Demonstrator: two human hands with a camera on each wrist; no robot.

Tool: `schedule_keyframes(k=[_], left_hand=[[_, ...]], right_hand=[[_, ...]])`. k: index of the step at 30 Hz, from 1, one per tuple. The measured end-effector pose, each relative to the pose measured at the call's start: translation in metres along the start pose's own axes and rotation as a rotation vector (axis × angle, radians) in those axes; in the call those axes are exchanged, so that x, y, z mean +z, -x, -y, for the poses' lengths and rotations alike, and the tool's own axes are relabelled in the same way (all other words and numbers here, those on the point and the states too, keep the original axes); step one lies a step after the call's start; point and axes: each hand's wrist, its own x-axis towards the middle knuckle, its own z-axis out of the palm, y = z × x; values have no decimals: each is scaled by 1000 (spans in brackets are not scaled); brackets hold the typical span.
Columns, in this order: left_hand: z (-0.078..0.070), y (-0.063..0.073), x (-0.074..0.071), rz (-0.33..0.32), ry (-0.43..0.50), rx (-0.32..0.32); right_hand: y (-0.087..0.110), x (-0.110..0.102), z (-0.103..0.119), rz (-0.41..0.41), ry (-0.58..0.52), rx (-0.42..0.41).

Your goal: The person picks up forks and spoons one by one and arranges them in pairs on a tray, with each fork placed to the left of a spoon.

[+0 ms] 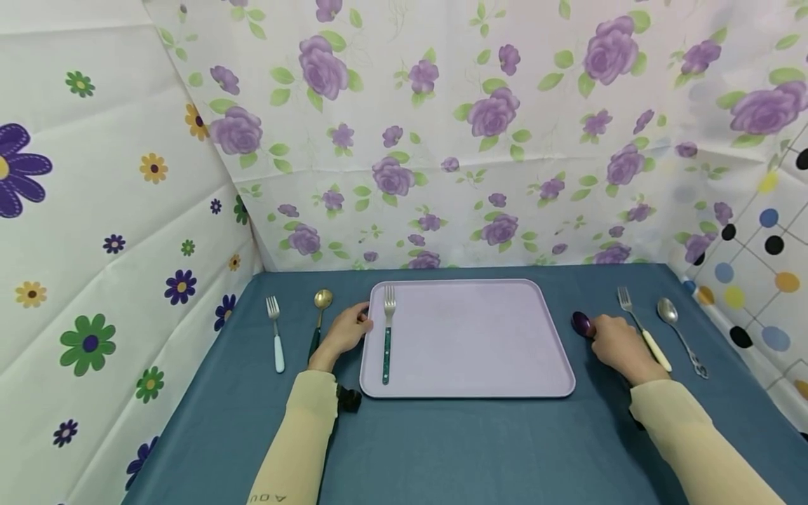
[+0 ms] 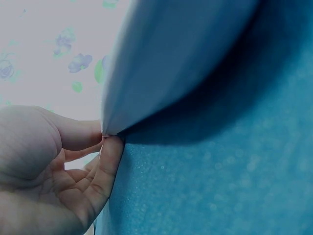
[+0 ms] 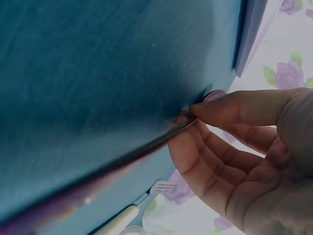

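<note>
Pinched purple spoon (image 1: 582, 324) with right hand (image 1: 621, 345), the nearer | held long axis slanting away-left, just right of tray (image 1: 467, 344) | pinched tray's left edge with left hand (image 1: 344, 331)

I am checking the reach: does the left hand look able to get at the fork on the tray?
Probably yes: the fork lies on the tray, near the left hand, and nothing blocks the way. That hand pinches the tray's edge, so it would likely need to let go first.
</note>
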Motion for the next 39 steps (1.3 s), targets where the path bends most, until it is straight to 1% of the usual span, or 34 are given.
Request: schedule_keyframes(k=[8,12,14,19,24,27,32,39], left_hand=[[0,0,1,-8,-3,16],[-1,1,1,-7,-7,12],[-2,1,2,-4,-6,7],[-1,0,1,1,-5,5],[1,-1,1,3,-9,0],[1,-1,1,3,-17,-2],[-1,0,1,-4,-24,-2],[-2,0,0,-4,-15,-4]], right_hand=[[-3,1,-5,-4,-27,13],[-4,0,-9,6,-44,28],[-4,-1,-10,-4,-41,32],[-8,-9,-5,-19,-40,42],[-11,-18,3,20,-77,59],[-12,-22,6,23,-74,54],[-14,-24,8,14,-67,48],[-16,-26,10,19,-108,74]])
